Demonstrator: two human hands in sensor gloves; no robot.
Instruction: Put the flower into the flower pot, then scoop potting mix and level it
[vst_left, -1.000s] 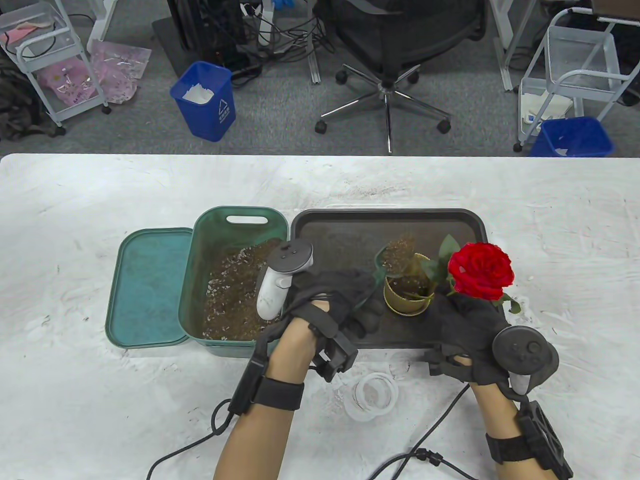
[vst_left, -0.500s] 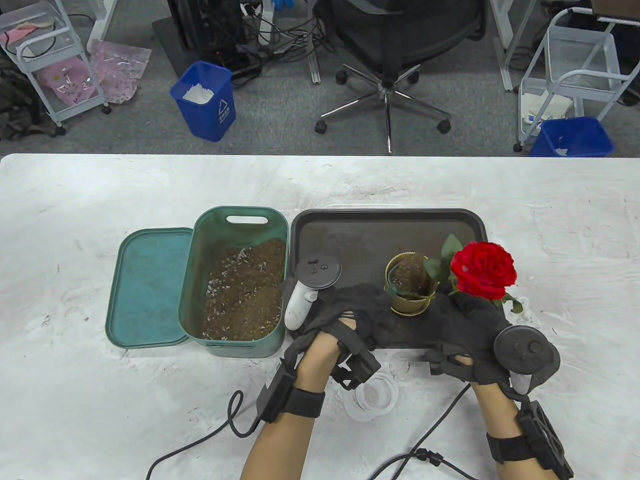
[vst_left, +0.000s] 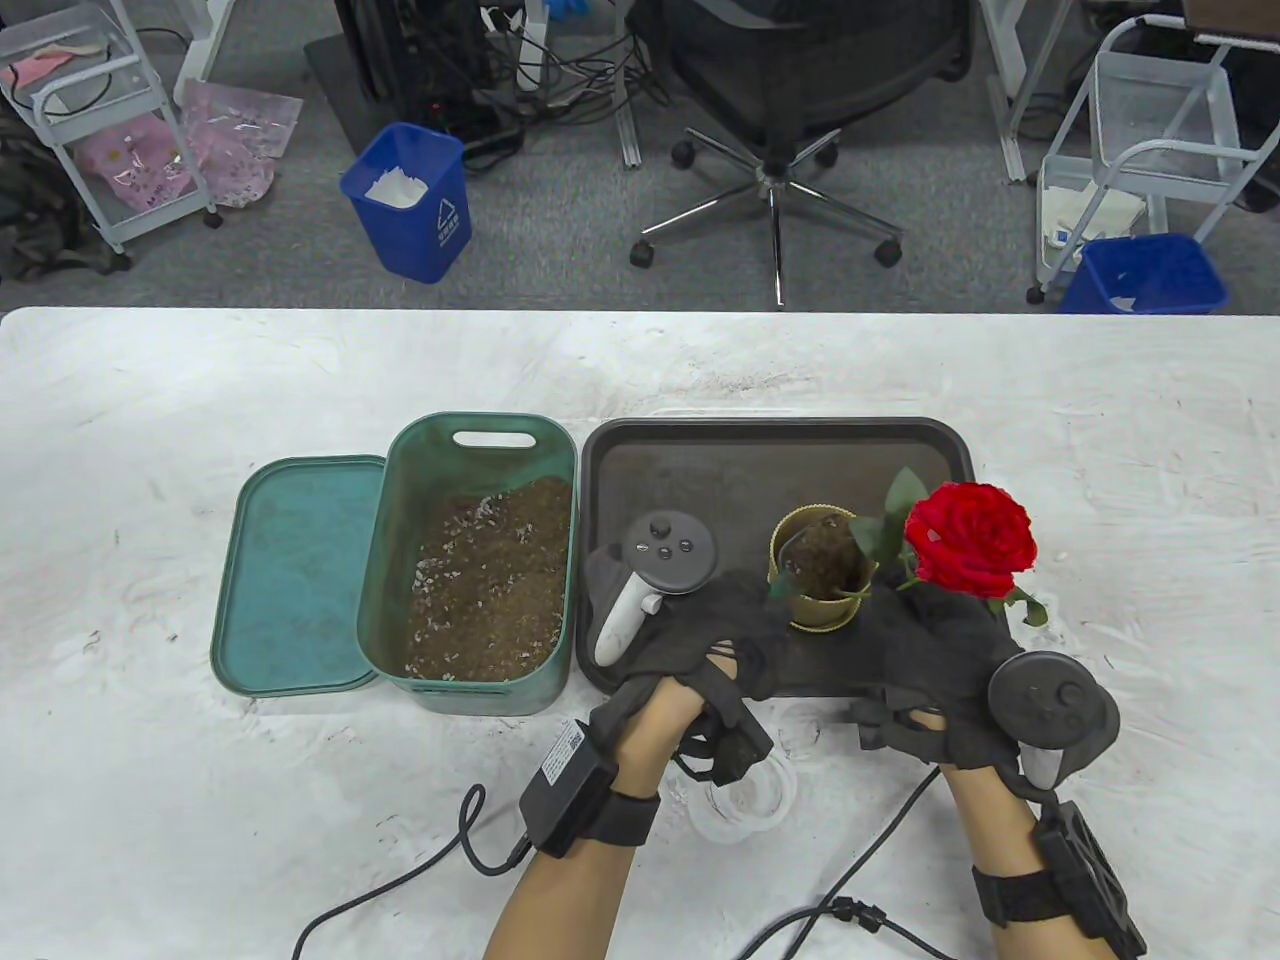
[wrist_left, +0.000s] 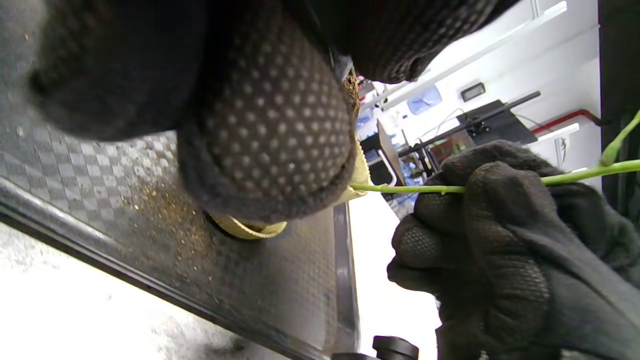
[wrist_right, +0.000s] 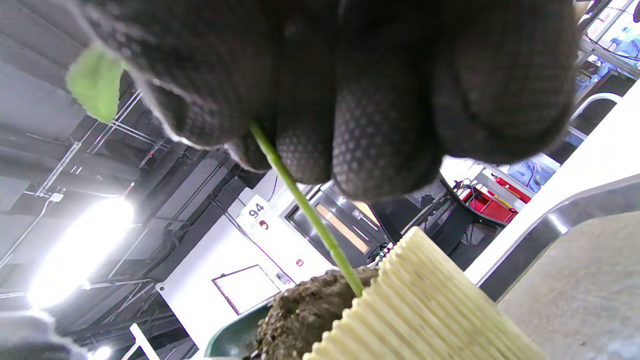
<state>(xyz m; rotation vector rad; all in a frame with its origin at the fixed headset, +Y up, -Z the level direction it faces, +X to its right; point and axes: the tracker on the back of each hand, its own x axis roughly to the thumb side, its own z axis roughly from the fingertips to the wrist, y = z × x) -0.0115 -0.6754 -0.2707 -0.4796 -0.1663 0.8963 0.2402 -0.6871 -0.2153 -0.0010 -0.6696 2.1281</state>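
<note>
A pale gold ribbed flower pot (vst_left: 815, 612) stands on the dark tray (vst_left: 700, 470), with potting mix heaped inside. The red rose (vst_left: 968, 540) leans out to the pot's right, its green stem (wrist_right: 305, 205) running down into the mix beside the pot (wrist_right: 425, 300). My right hand (vst_left: 935, 640) pinches the stem (wrist_left: 400, 188) just right of the pot. My left hand (vst_left: 730, 625) grips a green scoop (vst_left: 783, 580) at the pot's left rim; most of the scoop is hidden by the glove. In the left wrist view, left fingers (wrist_left: 270, 125) cover most of the pot (wrist_left: 250, 230).
A green bin (vst_left: 470, 440) of potting mix sits left of the tray, and its teal lid (vst_left: 295, 560) lies further left. A clear plastic ring (vst_left: 750, 795) and glove cables lie near the table's front edge. Loose mix is scattered on the tray floor (wrist_left: 150, 200).
My left hand has moved right and down with the scoop, from above the pot to its left rim, and the mix went into the pot. The right hand and rose stayed put.
</note>
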